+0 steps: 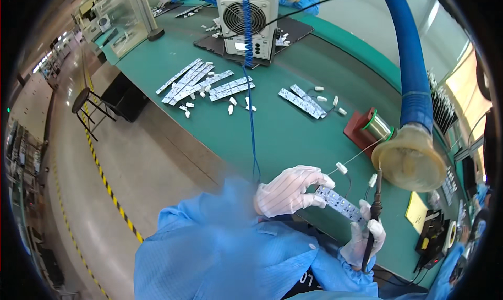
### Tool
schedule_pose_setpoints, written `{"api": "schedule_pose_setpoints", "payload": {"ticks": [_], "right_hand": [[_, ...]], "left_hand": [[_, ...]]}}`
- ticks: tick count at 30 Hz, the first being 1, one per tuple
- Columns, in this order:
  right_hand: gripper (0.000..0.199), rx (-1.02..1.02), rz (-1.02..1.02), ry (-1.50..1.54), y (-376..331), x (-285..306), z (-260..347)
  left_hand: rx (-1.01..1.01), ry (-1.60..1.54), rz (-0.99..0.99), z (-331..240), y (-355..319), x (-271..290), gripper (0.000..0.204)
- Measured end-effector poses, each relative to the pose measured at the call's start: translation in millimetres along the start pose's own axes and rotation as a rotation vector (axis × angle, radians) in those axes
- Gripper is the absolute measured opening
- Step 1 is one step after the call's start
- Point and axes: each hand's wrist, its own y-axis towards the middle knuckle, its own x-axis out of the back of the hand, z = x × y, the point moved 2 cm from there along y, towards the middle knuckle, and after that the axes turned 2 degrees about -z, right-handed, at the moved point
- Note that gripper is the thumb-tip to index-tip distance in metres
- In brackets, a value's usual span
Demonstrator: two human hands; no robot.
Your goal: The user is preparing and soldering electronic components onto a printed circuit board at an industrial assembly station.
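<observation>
My left hand, in a white striped glove, pinches one end of a white circuit board strip dotted with small parts. The strip slants down to the right, above the bench's near edge. My right hand, gloved too, is closed round a black soldering iron, its tip pointing up. Its fingertips are close to the strip's other end; whether they touch it I cannot tell. Two white connectors, one a wired plug, the other a similar plug, lie by the strip. Thin solder wire runs from a spool toward my left fingers.
A blue extraction hose ends in a yellowish funnel right of the iron tip. More board strips and loose connectors lie farther back, before a boxy fan unit. A blue coiled cable hangs down. Yellow sponge at right.
</observation>
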Motion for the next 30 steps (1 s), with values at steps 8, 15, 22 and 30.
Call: {"api": "schedule_pose_setpoints", "payload": {"ticks": [8,15,22,30], "right_hand": [[0.033,-0.028,-0.054,0.075,22.6,-50.5,14.2],[0.042,0.009,0.007,0.084,42.6,-87.8,12.5],[0.041,-0.029,0.006,0.113,51.3,-101.8,10.1],[0.041,-0.02,0.007,0.081,61.9,-98.0,11.2]], "left_hand": [[0.009,-0.036,-0.106,16.9,-22.8,33.7,0.039],[0.101,-0.117,-0.181,31.9,-41.4,65.7,0.045],[0.095,-0.037,-0.186,51.1,-46.9,72.1,0.042],[0.176,0.017,-0.225,42.6,-38.8,74.4,0.044]]}}
